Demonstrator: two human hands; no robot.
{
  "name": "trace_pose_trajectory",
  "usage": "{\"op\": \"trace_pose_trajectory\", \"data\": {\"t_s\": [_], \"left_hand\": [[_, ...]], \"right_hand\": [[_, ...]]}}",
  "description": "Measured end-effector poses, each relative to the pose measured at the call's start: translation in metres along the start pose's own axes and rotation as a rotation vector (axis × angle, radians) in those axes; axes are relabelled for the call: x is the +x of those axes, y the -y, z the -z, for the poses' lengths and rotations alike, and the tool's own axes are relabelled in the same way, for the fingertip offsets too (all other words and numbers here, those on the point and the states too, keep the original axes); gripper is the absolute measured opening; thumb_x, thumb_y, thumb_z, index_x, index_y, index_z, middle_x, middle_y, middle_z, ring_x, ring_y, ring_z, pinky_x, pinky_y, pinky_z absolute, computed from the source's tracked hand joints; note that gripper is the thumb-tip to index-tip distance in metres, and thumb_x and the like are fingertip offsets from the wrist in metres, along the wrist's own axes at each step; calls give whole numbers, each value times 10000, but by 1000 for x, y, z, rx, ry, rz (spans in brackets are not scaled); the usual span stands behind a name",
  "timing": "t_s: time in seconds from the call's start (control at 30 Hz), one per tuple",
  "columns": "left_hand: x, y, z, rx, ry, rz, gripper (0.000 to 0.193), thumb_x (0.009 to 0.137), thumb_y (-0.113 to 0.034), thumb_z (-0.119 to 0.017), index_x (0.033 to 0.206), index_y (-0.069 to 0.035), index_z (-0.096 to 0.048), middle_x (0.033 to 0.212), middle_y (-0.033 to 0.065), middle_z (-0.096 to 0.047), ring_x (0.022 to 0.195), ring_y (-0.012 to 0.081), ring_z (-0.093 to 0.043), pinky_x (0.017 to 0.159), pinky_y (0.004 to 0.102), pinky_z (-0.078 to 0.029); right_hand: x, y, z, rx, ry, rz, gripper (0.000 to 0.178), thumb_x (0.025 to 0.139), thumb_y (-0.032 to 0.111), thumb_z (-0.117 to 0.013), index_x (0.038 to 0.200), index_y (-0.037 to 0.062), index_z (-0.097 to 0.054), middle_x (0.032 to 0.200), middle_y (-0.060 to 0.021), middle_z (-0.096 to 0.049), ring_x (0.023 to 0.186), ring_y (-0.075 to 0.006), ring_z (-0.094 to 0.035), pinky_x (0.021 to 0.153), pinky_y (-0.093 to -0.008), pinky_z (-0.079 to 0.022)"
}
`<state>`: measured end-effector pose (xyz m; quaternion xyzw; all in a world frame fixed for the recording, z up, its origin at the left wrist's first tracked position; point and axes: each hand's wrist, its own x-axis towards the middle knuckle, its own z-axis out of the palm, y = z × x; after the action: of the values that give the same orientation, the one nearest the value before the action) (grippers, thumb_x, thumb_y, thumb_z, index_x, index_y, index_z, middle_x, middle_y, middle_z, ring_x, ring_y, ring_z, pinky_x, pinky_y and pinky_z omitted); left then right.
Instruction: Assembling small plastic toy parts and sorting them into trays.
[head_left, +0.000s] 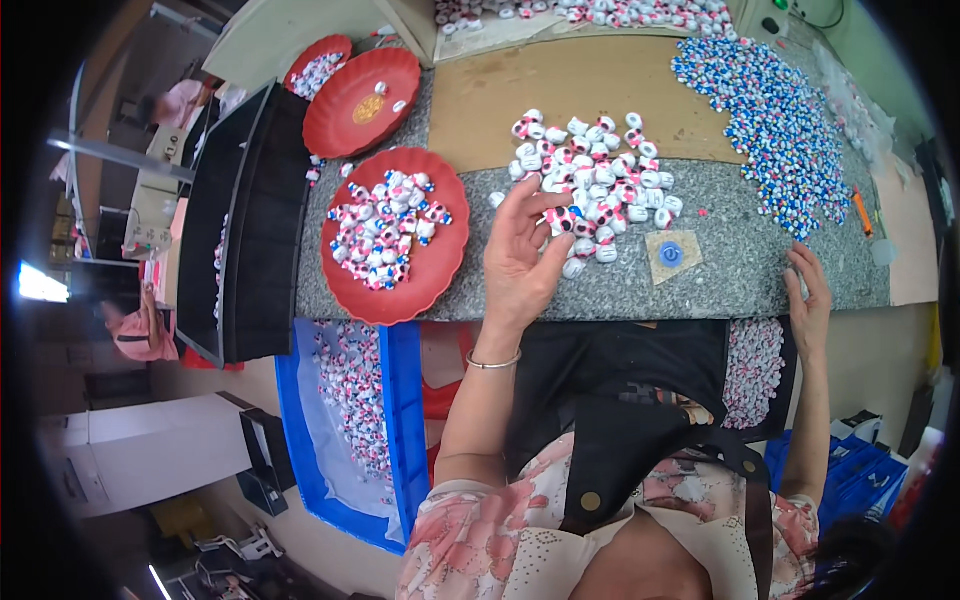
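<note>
My left hand (520,262) pinches a small white, pink and blue figurine (563,219) between thumb and fingertips. It hovers at the front of a heap of white and pink figurine parts (600,180) on the grey speckled worktop. My right hand (811,295) is at the worktop's front edge on the right, thumb and fingers apart, with nothing visible in it. Its fingertips are by the near end of a long pile of tiny blue and white pieces (770,130). Between my hands, a round blue piece (670,254) sits on a square beige pad (690,270).
A red scalloped plate (450,260) on the left holds several figurines with blue parts. Behind it stand another red plate (335,125) and a smaller one. A blue crate (405,430) of parts is below left. An orange tool (861,212) lies far right.
</note>
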<state>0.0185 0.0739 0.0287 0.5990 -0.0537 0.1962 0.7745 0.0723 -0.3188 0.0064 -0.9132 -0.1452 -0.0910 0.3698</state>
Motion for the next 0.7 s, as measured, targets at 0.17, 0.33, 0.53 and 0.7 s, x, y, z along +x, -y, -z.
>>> {"op": "trace_pose_trajectory", "data": {"t_s": [0.17,0.33,0.53,0.7], "left_hand": [[-4,-9,16,115,-17,-48,742,773,186,-590,1410,-52,-294,1222,172,-550,1188,240,-530,1006,338,-432],[-4,-22,42,253,-39,-65,705,800,186,-567,1417,-35,-309,1243,173,-557,1164,213,-551,952,296,-469],[-10,-36,83,319,-213,-66,654,822,155,-565,1409,-9,-326,1217,183,-582,1117,216,-587,933,297,-486],[-8,-39,90,672,-224,-177,708,745,63,-707,1381,-6,-404,1105,134,-653,1010,180,-641,831,270,-502]], "right_hand": [[-1,-22,-1,-80,21,-33,276,920,70,-559,1181,-11,-596,1300,-128,-542,1227,-242,-495,1048,-329,-344],[0,-25,0,-83,17,-53,278,915,78,-566,1175,-13,-592,1289,-143,-546,1215,-258,-505,1042,-332,-351],[8,-16,-7,-59,90,-49,282,915,76,-559,1180,-15,-586,1294,-153,-538,1222,-267,-498,1043,-336,-348],[0,-30,1,-165,84,-16,297,919,69,-544,1201,-23,-568,1292,-147,-526,1227,-277,-486,1048,-335,-335]]}}
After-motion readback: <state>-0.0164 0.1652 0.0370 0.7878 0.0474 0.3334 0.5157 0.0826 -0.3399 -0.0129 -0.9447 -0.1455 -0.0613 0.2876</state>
